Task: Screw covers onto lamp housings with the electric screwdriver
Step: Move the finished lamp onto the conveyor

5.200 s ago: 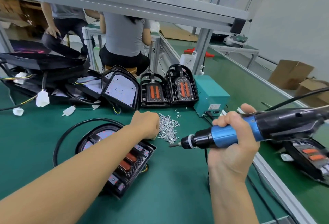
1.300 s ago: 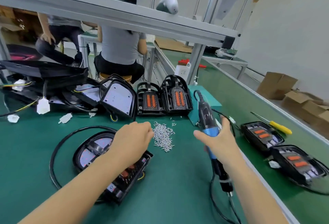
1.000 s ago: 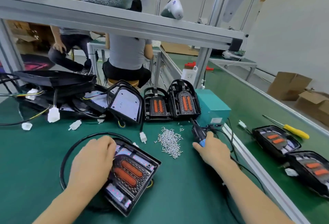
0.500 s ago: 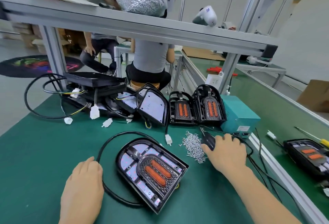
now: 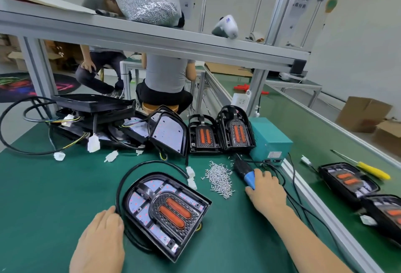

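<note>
A black lamp housing (image 5: 165, 209) with its cover and two orange lenses lies flat on the green table (image 5: 54, 196), its black cable looped round its left side. My left hand (image 5: 99, 244) lies flat beside the housing, fingertips touching the cable at its left edge. The electric screwdriver (image 5: 244, 169), black tip and blue collar, lies on the table to the right of a pile of small silver screws (image 5: 218, 178). My right hand (image 5: 268, 190) covers its body and holds it, fingers curled over it.
Two lamp units (image 5: 202, 136) lean at the back beside a teal power box (image 5: 269, 140). Several black housings with wires (image 5: 97, 116) are heaped back left. More lamps (image 5: 347, 180) and a yellow screwdriver (image 5: 373, 170) lie on the belt at right. A shelf rail (image 5: 173, 42) runs overhead.
My right hand brought the screwdriver down from the air and laid it on the table by the screws. My left hand came off the housing and now rests at its left edge.
</note>
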The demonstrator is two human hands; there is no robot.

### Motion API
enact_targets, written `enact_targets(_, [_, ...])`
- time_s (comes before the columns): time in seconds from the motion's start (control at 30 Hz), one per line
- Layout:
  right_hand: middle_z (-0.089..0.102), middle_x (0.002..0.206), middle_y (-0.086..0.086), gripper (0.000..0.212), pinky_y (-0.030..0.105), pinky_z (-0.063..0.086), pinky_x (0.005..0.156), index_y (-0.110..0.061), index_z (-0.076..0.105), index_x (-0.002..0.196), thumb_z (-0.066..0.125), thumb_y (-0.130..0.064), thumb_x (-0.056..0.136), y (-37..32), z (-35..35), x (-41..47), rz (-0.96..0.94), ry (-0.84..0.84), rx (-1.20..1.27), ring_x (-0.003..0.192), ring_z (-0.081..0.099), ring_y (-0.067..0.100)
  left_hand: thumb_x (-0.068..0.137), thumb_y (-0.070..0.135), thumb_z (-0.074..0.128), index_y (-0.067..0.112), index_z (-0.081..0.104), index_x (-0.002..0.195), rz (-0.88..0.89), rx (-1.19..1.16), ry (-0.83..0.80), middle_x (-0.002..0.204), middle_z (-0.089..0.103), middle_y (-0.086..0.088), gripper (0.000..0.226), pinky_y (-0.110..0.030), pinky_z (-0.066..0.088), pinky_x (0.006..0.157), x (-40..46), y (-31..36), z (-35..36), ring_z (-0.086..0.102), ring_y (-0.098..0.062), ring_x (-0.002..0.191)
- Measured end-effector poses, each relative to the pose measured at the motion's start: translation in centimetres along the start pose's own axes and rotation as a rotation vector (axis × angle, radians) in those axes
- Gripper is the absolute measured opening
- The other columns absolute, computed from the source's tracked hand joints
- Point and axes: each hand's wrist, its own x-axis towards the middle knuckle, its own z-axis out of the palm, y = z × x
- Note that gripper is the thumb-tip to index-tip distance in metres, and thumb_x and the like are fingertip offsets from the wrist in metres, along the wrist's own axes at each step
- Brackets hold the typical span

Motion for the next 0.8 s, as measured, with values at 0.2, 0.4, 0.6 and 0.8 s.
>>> enact_targets(0.2, [0.063, 0.126, 0.010, 0.071, 0.039, 0.046, 0.101, -0.009, 0.063, 0.122, 0.051, -0.067, 0.084, -3.1, -2.6, -2.4, -0.178, -0.188, 0.641, 0.113, 0.059, 0.025, 0.081, 0.032, -0.001, 0.020, 0.043, 0.129, 0.038, -0.050, 0.011, 0.154, 0.022, 0.012, 0.066, -0.019, 0.025, 0.107, 1.0, 1.6, 0.5, 0.022, -0.009, 0.141])
enact_targets(0.4, [0.052, 0.138, 0.003, 0.077, 0.033, 0.038, 0.098, -0.011, 0.055, 0.126, 0.079, -0.057, 0.069, -9.1, -2.9, -2.9, -0.120, -0.701, 0.861, 0.124, 0.049, 0.022, 0.091, 0.033, -0.002, 0.026, 0.038, 0.130, 0.083, -0.024, 0.024, 0.154, 0.018, 0.016, 0.056, -0.017, 0.023, 0.107, 0.7, 1.8, 1.0, 0.020, -0.004, 0.141])
enact_targets(0.6, [0.054, 0.138, 0.004, 0.073, 0.035, 0.038, 0.101, -0.014, 0.055, 0.135, 0.081, -0.037, 0.070, -10.1, -2.5, -2.9, -0.148, -0.841, 0.969, 0.123, 0.048, 0.024, 0.063, 0.040, -0.017, 0.017, 0.036, 0.141, 0.066, -0.060, 0.011, 0.153, 0.025, 0.012, 0.097, -0.023, 0.023, 0.110, 0.5, 2.3, 0.2, 0.025, -0.008, 0.141])
enact_targets(0.8, [0.071, 0.077, -0.012, 0.015, 0.016, 0.049, 0.062, -0.021, 0.064, 0.100, 0.073, -0.025, 0.087, -7.7, -3.4, -5.2, -0.324, -0.770, 1.165, 0.067, 0.065, 0.004, 0.072, 0.038, -0.004, 0.025, 0.031, 0.141, 0.130, -0.104, 0.094, 0.151, 0.025, 0.016, 0.078, -0.020, 0.023, 0.110, 0.4, 2.7, -0.1, 0.024, 0.000, 0.139])
